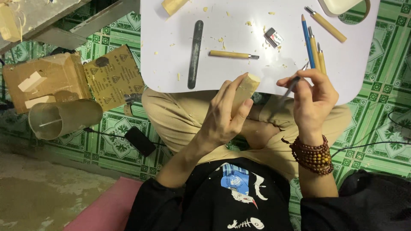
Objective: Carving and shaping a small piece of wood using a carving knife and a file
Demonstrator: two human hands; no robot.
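Black cloth of the person's shirt (239, 201) fills the bottom centre of the frame, with tan trousers (180, 119) above it where the person sits cross-legged on a green patterned tile floor (376, 107). A string of brown wooden beads (314, 155) wraps the right wrist.

The left hand (227, 113), in the middle of the frame, has its fingers clamped on a pale wood block (246, 87), thumb along one side and the rest curled behind it; the block stands tilted just in front of the near edge of the desk. The right hand (310, 100), to the right of it, has its fingers pinched together on a thin metal carving tool (293, 85), whose tip points down-left toward the block without clearly touching it.

Beyond the hands lies a white desk (171, 72) scattered with wood chips. On it rest a long dark file (195, 53) left of centre, a wooden-handled knife (233, 54) beside it, a small eraser-like block (274, 37), and on the right a blue pencil (307, 40) next to more wooden-handled tools (319, 53).

On the floor at the left of the frame sit a sheet of brown sandpaper (112, 77), a cardboard box (45, 81) holding wood offcuts, a translucent cylinder (64, 117) on its side, and a black phone (140, 140) nearer the person's knee.
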